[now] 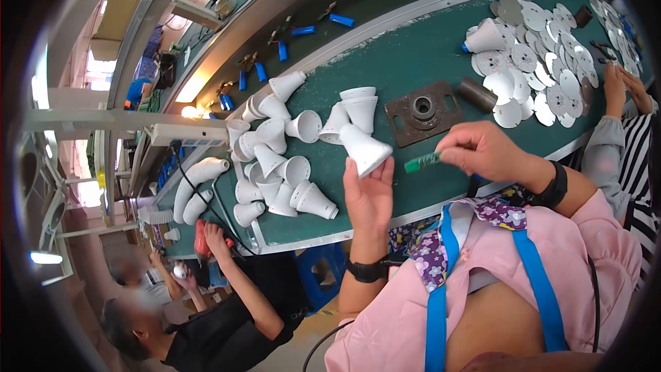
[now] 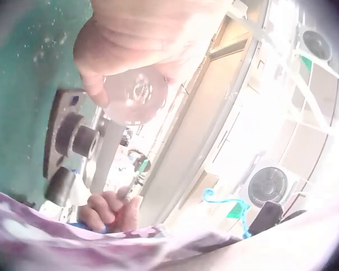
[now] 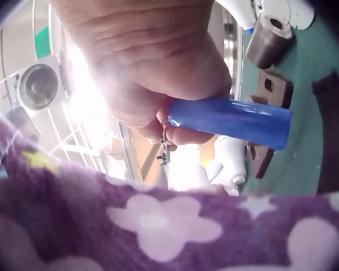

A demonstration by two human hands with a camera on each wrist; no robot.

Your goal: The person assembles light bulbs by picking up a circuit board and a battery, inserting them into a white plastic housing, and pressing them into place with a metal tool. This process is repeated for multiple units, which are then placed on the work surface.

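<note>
My left hand (image 1: 370,200) holds a white cone-shaped lamp housing (image 1: 363,149) over the bench, fingers and thumb about its wide end. In the left wrist view the round rim of the housing (image 2: 134,101) shows between the fingers. Just to the right, my right hand (image 1: 485,151) pinches a small green circuit board (image 1: 421,162) that points toward the housing. A blue cylindrical battery (image 3: 231,121), mostly hidden in the head view, hangs by thin wires at the right palm. Behind the hands, two groups of white housings (image 1: 359,111) stand close by.
A dark metal plate with a raised ring (image 1: 406,129) lies beyond the hands, a metal cylinder (image 1: 477,95) beside it. Many white housings (image 1: 272,134) cluster left; silvery discs (image 1: 523,58) pile right. Blue batteries with boards (image 1: 303,30) line the far ledge. Other people sit at both sides.
</note>
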